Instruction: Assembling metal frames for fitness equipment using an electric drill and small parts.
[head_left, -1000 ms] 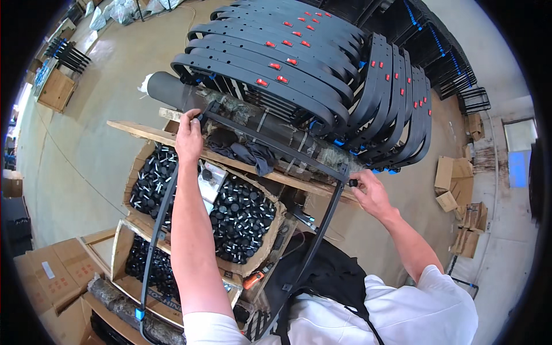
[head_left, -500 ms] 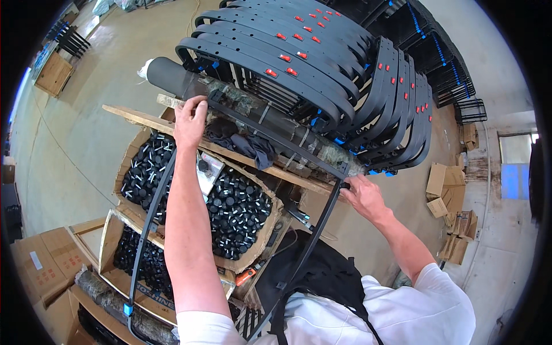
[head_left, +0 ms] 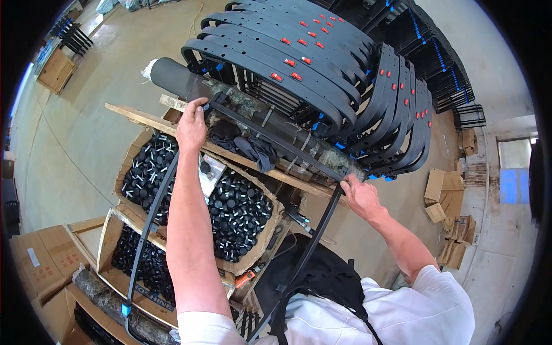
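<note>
While spanning the crossbar of a dark metal frame (head_left: 277, 139) with both arms outstretched, handling its two top corners. With the left hand (head_left: 191, 127), bent at thumb and fingers and nearly closed, just at the left corner; cannot tell the exact hold past the knuckles. With the right hand (head_left: 363, 200), pinching tight at the right corner, fingertips bunched against thumb; cannot tell of any small piece hidden inside. Straight, flat and matte along the crossbar, with two slim legs slanting down toward the body, one just left of the left forearm, the other between the arms. Behind the crossbar, a thick, smooth-ended roller (head_left: 172, 77), wrapped partway in wrinkled, shiny film. On the near side, crumpled charcoal cloth (head_left: 257, 153) by a rough wooden plank (head_left: 138, 119). Nearer still, a ragged-edged cardboard box (head_left: 269, 238), heaped with round black knobs (head_left: 233, 221) on bright metal studs. Beyond the roller, smooth round-cornered black frames (head_left: 247, 63), dotted with holes and glossy red clips (head_left: 276, 76).
</note>
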Demonstrator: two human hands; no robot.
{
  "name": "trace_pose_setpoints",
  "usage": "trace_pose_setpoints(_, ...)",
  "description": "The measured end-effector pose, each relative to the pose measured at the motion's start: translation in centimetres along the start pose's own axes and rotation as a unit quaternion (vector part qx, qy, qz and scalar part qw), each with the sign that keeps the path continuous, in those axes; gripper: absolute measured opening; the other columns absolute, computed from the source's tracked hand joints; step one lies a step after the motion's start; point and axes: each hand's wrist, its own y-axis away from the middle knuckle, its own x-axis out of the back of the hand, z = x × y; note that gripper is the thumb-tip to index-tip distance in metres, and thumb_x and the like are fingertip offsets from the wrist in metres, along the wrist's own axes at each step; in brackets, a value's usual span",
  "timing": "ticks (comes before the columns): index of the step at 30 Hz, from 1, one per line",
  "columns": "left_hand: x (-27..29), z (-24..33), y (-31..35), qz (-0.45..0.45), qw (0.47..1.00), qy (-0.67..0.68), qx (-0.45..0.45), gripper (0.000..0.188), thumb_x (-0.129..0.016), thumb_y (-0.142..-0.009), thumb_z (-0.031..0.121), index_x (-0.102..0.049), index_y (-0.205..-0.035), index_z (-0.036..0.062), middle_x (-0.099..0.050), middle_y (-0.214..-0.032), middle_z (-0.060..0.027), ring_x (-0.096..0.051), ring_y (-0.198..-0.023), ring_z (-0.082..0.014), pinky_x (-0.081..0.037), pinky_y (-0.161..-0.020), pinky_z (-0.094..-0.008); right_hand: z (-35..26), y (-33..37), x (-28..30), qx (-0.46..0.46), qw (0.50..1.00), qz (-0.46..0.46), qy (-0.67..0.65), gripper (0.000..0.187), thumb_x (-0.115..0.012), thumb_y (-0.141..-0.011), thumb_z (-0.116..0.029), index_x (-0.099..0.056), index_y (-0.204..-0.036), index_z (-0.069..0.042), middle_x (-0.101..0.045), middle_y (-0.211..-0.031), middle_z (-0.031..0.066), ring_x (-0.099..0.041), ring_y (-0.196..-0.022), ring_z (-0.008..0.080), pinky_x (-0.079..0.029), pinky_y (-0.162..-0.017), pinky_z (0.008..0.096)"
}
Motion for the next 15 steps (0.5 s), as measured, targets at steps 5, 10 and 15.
trace_pose_setpoints(5,-0.4,1.6,0.6,0.032,0.997,-0.07,0.006,0.03,-0.067,-0.103,0.03,-0.073,-0.131,0.0232,-0.067,-0.132,-0.0083,-0.071,-0.111,-0.0246,-0.053,-0.101,-0.0399,-1.1,0.8,2.1,0.012,0.999,-0.052,0.0,0.041,-0.062,-0.102,-0.031,-0.05,-0.127,-0.001,-0.073,-0.088,0.0279,-0.072,-0.088,0.05,-0.056,-0.082,0.0585)
trace_pose_setpoints(10,0.1,1.0,0.5,0.003,0.999,-0.031,-0.013,0.031,-0.068,-0.102,0.03,-0.073,-0.131,0.0231,-0.067,-0.129,-0.0078,-0.071,-0.109,-0.0229,-0.054,-0.099,-0.0404,-0.2,0.8,1.9,0.015,0.995,-0.101,0.017,0.049,-0.065,-0.094,-0.027,-0.044,-0.129,0.0,-0.072,-0.087,0.0295,-0.072,-0.087,0.0507,-0.056,-0.081,0.0584)
trace_pose_setpoints(15,0.0,0.4,0.2,0.002,0.998,0.052,0.025,0.032,-0.07,-0.101,0.032,-0.074,-0.131,0.023,-0.066,-0.126,-0.0075,-0.072,-0.107,-0.0237,-0.054,-0.099,-0.0408,0.0,0.2,2.0,0.01,0.992,-0.075,0.101,0.05,-0.066,-0.098,-0.044,-0.059,-0.115,0.002,-0.072,-0.079,0.0278,-0.073,-0.082,0.0484,-0.056,-0.077,0.0586)
